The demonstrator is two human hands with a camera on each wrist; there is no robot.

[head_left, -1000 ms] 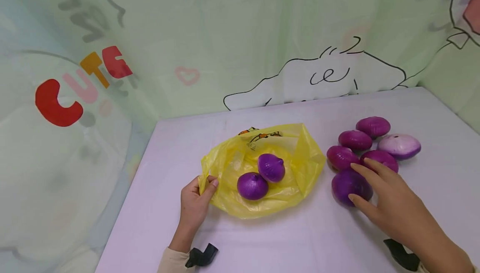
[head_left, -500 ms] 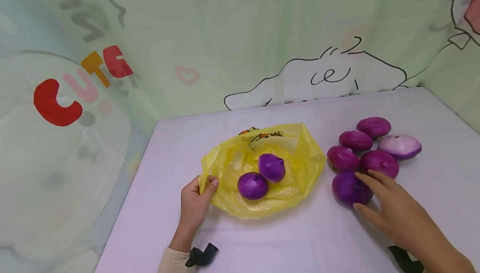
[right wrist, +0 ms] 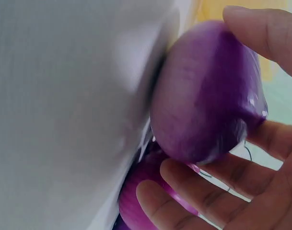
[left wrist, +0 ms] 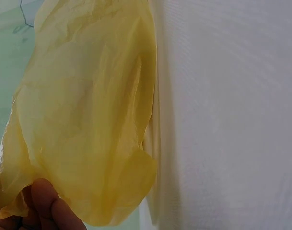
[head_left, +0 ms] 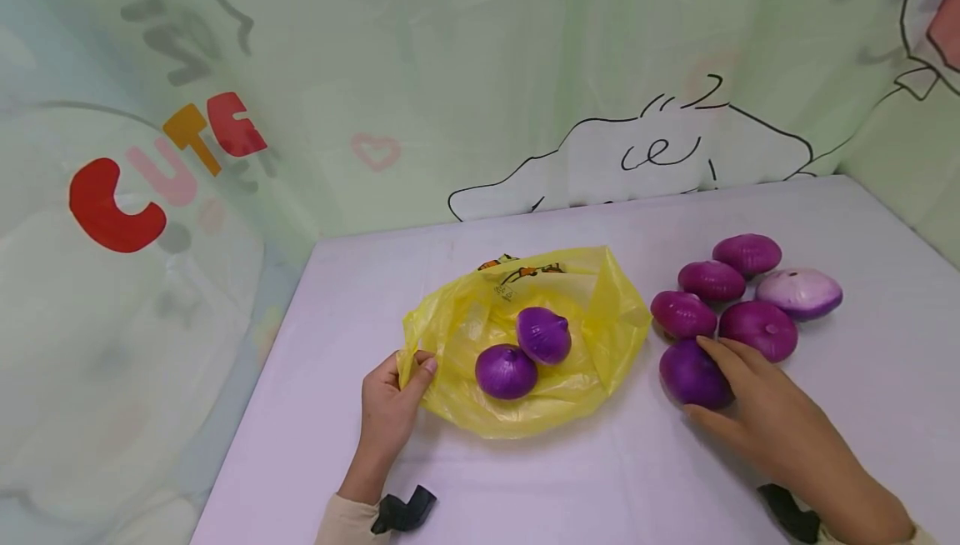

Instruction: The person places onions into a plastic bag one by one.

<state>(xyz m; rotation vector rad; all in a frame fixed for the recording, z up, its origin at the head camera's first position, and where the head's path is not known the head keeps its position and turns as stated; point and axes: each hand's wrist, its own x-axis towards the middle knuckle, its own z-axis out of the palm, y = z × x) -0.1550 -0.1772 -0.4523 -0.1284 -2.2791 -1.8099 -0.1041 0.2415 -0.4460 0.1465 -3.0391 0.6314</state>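
My left hand [head_left: 390, 399] pinches the left rim of a yellow plastic bag [head_left: 457, 412], which lies spread on the table with its mouth facing me. Two purple onions [head_left: 506, 372] rest in it, touching each other. On the right, my right hand [head_left: 772, 412] holds a dark purple onion [head_left: 692, 377] low at the table. In the right wrist view the thumb is on one side of this onion [right wrist: 203, 91] and the fingers on the other. A magenta onion [right wrist: 141, 191] is close by the fingertips there. The left wrist view has the bag [left wrist: 88, 110] beside the left fingers.
Several more onions cluster beyond the right hand, among them a magenta one [head_left: 759, 330] and a pale one [head_left: 799, 293]. The white-covered table [head_left: 570, 495] meets a printed curtain [head_left: 390, 70] at the back.
My right hand drew back slightly, then moved left and closed around the dark purple onion, which has shifted a little left. The left hand and bag stay nearly still.
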